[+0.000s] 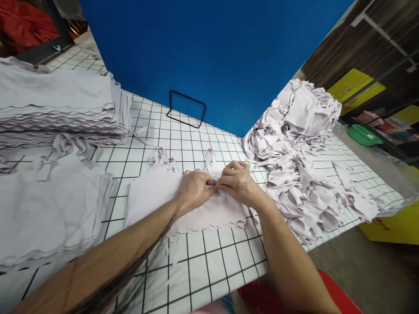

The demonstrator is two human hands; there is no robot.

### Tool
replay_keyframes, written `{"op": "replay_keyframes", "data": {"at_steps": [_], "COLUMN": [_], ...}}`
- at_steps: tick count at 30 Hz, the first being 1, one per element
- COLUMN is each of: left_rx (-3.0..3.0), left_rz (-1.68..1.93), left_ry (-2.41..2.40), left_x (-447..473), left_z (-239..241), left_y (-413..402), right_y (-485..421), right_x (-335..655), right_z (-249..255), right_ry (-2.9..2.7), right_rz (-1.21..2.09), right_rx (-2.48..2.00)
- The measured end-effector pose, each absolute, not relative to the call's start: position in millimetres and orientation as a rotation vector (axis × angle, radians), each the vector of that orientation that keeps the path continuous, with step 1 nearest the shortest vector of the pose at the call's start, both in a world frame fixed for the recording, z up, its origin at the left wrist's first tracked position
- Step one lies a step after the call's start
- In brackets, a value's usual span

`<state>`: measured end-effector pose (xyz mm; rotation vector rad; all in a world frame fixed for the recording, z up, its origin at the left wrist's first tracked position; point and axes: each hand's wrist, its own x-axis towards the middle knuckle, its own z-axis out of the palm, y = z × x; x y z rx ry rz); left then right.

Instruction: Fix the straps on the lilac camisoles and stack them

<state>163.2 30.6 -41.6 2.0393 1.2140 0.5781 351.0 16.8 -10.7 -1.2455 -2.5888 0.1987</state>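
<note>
A white camisole-like garment [209, 213] with thin straps lies flat on the grid-patterned table [196, 261]. My left hand [195, 186] pinches its upper part near the middle. Just to the right, my right hand [238, 181] is closed on the same garment, with its fingertips almost meeting those of the left. Something small and dark shows between the fingertips, too small to make out. One strap [210, 158] stands up behind my hands. More straps [162, 159] lie at the garment's upper left.
Neat stacks of white garments [55, 113] and strapped tops [52, 200] fill the left side. On the right spreads a loose heap of white pieces [304, 109]. A blue panel [216, 52] with a black wire frame [186, 109] rises behind. A red stool [337, 290] is below.
</note>
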Motion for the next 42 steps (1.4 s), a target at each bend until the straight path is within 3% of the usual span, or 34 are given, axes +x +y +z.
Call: {"op": "replay_keyframes", "data": {"at_steps": [8, 19, 25, 35, 42], "left_rx": [2.035, 2.053, 2.106, 2.218, 2.243], "left_rz": [0.508, 0.525, 0.543, 0.591, 0.588], "left_ry": [1.227, 1.17, 1.185, 1.175, 1.088], "left_x": [161.0, 155.5, 155.7, 157.2, 155.7], "left_z": [-38.7, -33.8, -38.6, -46.1, -47.5], "left_y": [33.8, 34.9, 33.4, 32.1, 35.1], "right_y": [40.0, 62.5, 95.2, 139.9, 152.5], "right_x": [336.2, 348.9, 353.3, 343.1, 364.9], "right_z": [18.5, 40.8, 46.2, -25.0, 16.8], "right_ry": [-3.035, -2.947, -2.608, -2.032, -2.427], "right_rz": [0.086, 0.031, -0.029, 0.594, 1.095], "right_rx": [-0.922, -0.952, -1.173, -1.376, -1.386]}}
